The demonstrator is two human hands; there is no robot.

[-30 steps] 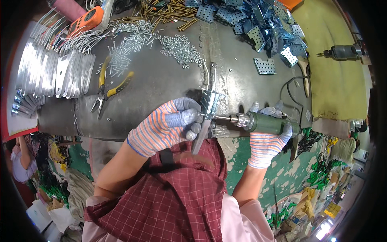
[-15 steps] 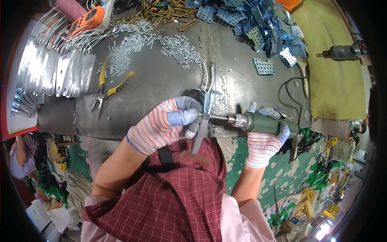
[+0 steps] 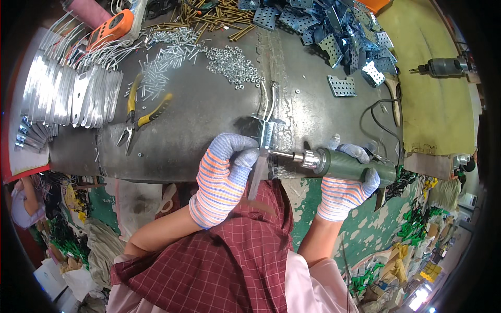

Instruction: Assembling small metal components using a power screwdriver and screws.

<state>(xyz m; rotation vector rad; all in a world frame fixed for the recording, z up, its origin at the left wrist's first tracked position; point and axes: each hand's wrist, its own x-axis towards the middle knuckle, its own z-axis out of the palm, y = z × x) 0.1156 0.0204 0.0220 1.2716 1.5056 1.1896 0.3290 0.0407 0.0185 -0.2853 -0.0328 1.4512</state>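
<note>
My right hand (image 3: pixel 342 195) is wrapped around a green electric screwdriver (image 3: pixel 352 166), which lies almost level. Its thin bit points left, the tip at the side of a shiny perforated metal bracket (image 3: pixel 267 134). Two white wires run from the bracket's far end, and a grey flat bar (image 3: pixel 257 180) extends from its near end past the table edge. On the opposite side, my left hand (image 3: pixel 222 175) is closed in a pinch, thumb and forefinger tips against the bracket. Whatever sits between those fingertips is hidden. Both hands wear striped gloves.
Yellow-handled pliers (image 3: pixel 136 117) lie to the left. Farther back are piles of small screws (image 3: pixel 162 68), nuts (image 3: pixel 235 65), brass-coloured long screws (image 3: pixel 229 15) and perforated brackets (image 3: pixel 334 31). Flat metal parts with white wires (image 3: pixel 73 94) stand at far left. A second power driver (image 3: pixel 443 68) lies at right.
My left hand has turned more upright, its wrist shifting right and nearer to me. The screwdriver's rear has swung slightly toward me and right, its bit tip still at the bracket.
</note>
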